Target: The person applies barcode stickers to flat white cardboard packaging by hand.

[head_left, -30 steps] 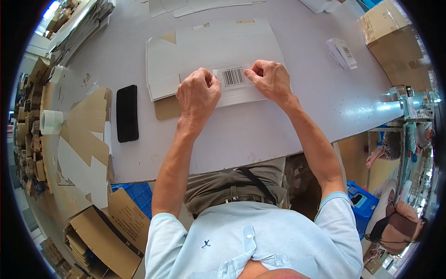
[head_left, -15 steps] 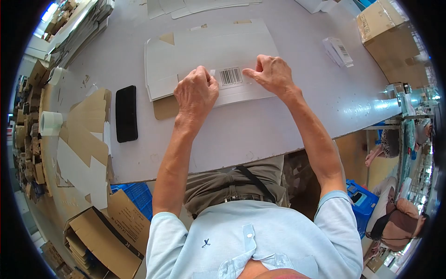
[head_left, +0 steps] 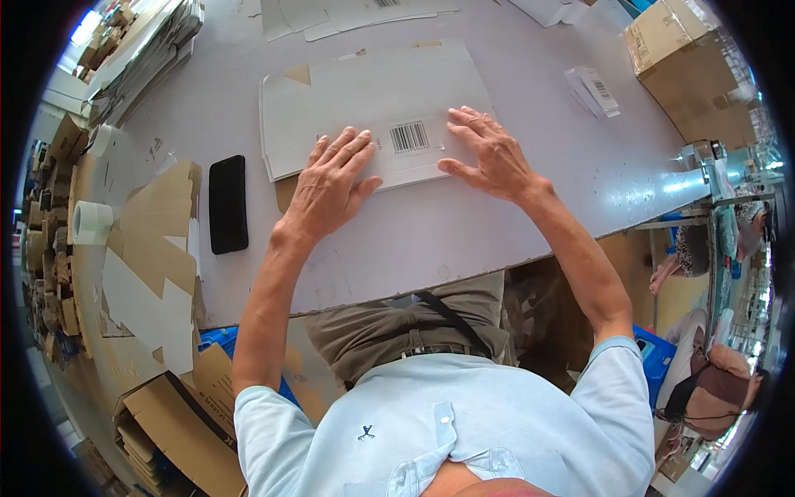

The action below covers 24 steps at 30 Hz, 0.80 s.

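Observation:
Flat white cardboard sheets (head_left: 377,91) lie stacked on the table in front of me. A barcode label (head_left: 409,137) sits on the top sheet near its front edge. To the left of the label, my left hand (head_left: 331,178) rests with spread fingers over the cardboard. My right hand (head_left: 490,156) is at the label's right side, fingers stretched out over the sheet and thumb apart. Neither hand holds anything. A brown cardboard corner (head_left: 286,192) sticks out from under the stack beside my left hand.
A black phone (head_left: 228,204) lies left of the stack. A pile of labels (head_left: 592,92) is at the right, near a cardboard box (head_left: 683,70). Tape rolls (head_left: 91,222) and cut cardboard (head_left: 157,240) are at the left. Another person (head_left: 712,389) is at the lower right.
Both hands have gone from curled fingers to spread, flat fingers on either side of the label. The small white piece by my left fingers no longer shows.

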Each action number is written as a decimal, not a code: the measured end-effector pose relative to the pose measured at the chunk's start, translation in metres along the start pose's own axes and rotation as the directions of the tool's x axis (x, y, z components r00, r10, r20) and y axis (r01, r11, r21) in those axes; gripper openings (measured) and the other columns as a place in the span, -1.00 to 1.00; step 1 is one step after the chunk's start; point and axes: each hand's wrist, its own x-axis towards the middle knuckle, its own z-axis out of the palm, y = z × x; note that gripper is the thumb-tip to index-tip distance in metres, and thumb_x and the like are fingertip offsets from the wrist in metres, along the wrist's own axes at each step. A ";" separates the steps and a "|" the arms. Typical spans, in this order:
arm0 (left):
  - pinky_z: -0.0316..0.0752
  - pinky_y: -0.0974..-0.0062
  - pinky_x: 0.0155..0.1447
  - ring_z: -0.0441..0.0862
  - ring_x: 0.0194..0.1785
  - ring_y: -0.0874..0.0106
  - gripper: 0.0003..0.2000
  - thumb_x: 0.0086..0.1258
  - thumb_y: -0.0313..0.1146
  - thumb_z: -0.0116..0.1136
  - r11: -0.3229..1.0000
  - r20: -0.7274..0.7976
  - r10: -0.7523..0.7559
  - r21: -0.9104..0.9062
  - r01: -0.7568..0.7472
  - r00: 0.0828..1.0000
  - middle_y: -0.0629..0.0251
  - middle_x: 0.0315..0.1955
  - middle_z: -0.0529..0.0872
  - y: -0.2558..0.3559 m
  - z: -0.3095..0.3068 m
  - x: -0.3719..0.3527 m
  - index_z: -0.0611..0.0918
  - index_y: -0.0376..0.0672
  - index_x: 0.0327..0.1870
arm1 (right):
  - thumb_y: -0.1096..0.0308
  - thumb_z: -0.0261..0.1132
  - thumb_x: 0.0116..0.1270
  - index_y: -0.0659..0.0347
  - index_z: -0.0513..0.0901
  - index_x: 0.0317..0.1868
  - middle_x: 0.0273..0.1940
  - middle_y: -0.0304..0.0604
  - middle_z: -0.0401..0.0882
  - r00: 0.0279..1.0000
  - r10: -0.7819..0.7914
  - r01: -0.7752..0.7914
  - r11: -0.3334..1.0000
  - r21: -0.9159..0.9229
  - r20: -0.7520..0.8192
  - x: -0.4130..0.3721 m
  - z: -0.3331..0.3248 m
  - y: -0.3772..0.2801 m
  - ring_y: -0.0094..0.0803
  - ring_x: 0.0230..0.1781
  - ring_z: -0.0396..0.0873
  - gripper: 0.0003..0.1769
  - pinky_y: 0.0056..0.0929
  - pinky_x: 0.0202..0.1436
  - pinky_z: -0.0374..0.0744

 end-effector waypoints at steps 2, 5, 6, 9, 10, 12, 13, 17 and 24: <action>0.07 0.01 0.69 0.23 0.63 0.25 -0.48 0.52 -0.01 0.20 0.998 -0.017 0.028 -0.054 -0.029 0.999 0.25 0.50 0.45 0.000 0.000 -0.007 0.53 0.06 0.44 | -0.35 0.21 0.44 -0.06 0.46 0.49 0.55 -0.10 0.28 1.000 -0.003 0.004 0.995 0.099 -0.017 -0.006 -0.006 -0.007 -0.12 0.64 0.13 -0.21 0.01 0.69 0.18; 0.09 0.02 0.70 0.22 0.63 0.23 -0.52 0.49 -0.04 0.25 0.998 -0.011 0.061 0.023 -0.061 0.998 0.27 0.50 0.45 0.008 -0.004 -0.010 0.57 0.17 0.41 | -0.28 0.26 0.44 -0.07 0.54 0.43 0.55 -0.06 0.28 0.997 -0.076 0.074 0.990 -0.118 -0.014 -0.018 -0.006 -0.024 -0.08 0.62 0.17 -0.30 0.05 0.64 0.25; 0.09 0.02 0.70 0.22 0.63 0.23 -0.52 0.49 -0.04 0.25 0.998 -0.010 0.058 0.016 -0.058 0.998 0.27 0.50 0.45 0.007 -0.006 -0.015 0.57 0.17 0.41 | -0.28 0.26 0.44 -0.07 0.54 0.43 0.55 -0.06 0.28 0.997 -0.076 0.075 0.990 -0.118 -0.006 -0.023 -0.009 -0.024 -0.08 0.62 0.17 -0.30 0.05 0.64 0.25; 0.14 0.05 0.68 0.30 0.58 0.20 -0.57 0.44 -0.09 0.32 0.997 0.012 0.071 0.029 -0.071 0.997 0.28 0.44 0.52 -0.006 -0.021 -0.032 0.66 0.14 0.31 | -0.13 0.33 0.44 -0.04 0.61 0.34 0.52 -0.06 0.34 0.998 -0.055 0.055 0.993 -0.101 0.008 -0.032 -0.027 -0.002 -0.09 0.55 0.30 -0.42 0.01 0.54 0.41; 0.23 0.08 0.63 0.38 0.52 0.22 -0.62 0.40 -0.16 0.37 0.997 -0.023 0.077 0.021 -0.077 0.997 0.28 0.36 0.58 -0.011 -0.027 -0.038 0.71 0.10 0.22 | -0.06 0.35 0.44 0.02 0.61 0.32 0.46 -0.02 0.41 1.000 -0.009 0.010 0.996 -0.087 0.004 -0.036 -0.029 0.009 -0.08 0.50 0.37 -0.45 -0.01 0.49 0.46; 0.31 0.11 0.59 0.46 0.45 0.23 -0.67 0.35 -0.22 0.42 0.998 -0.054 0.068 0.012 -0.068 0.996 0.29 0.29 0.64 -0.018 -0.031 -0.049 0.76 0.06 0.13 | 0.01 0.37 0.44 0.08 0.61 0.30 0.41 0.03 0.49 1.000 0.024 -0.023 0.998 -0.065 0.009 -0.042 -0.031 0.024 -0.07 0.45 0.45 -0.47 -0.04 0.45 0.51; 0.42 0.15 0.50 0.53 0.35 0.25 -0.71 0.30 -0.29 0.45 0.996 -0.111 0.077 -0.025 -0.080 0.991 0.31 0.19 0.68 -0.021 -0.030 -0.052 0.79 0.02 0.05 | 0.06 0.40 0.41 0.14 0.63 0.23 0.32 0.04 0.56 0.980 0.196 -0.193 0.978 0.082 -0.038 -0.043 -0.033 0.029 -0.06 0.36 0.52 -0.51 -0.06 0.39 0.55; 0.64 0.26 0.25 0.66 0.10 0.32 -0.77 0.21 -0.45 0.49 0.987 -0.223 0.079 -0.118 -0.107 0.972 0.36 -0.05 0.73 -0.020 -0.019 -0.053 0.83 -0.06 -0.10 | 0.13 0.43 0.38 0.26 0.65 0.16 0.10 0.07 0.70 0.865 0.501 -0.466 0.767 0.440 0.044 -0.029 -0.041 0.027 -0.04 0.16 0.66 -0.53 -0.09 0.27 0.63; 0.66 0.27 0.18 0.69 0.00 0.32 -0.87 0.29 -0.45 0.44 0.985 -0.311 0.080 -0.121 -0.123 0.947 0.35 -0.16 0.74 -0.017 -0.017 -0.051 0.83 -0.12 -0.16 | 0.23 0.44 0.37 0.26 0.62 0.21 0.07 0.01 0.74 0.951 0.309 -0.309 0.951 0.011 0.013 -0.016 -0.043 0.004 -0.13 0.01 0.73 -0.52 -0.26 0.12 0.69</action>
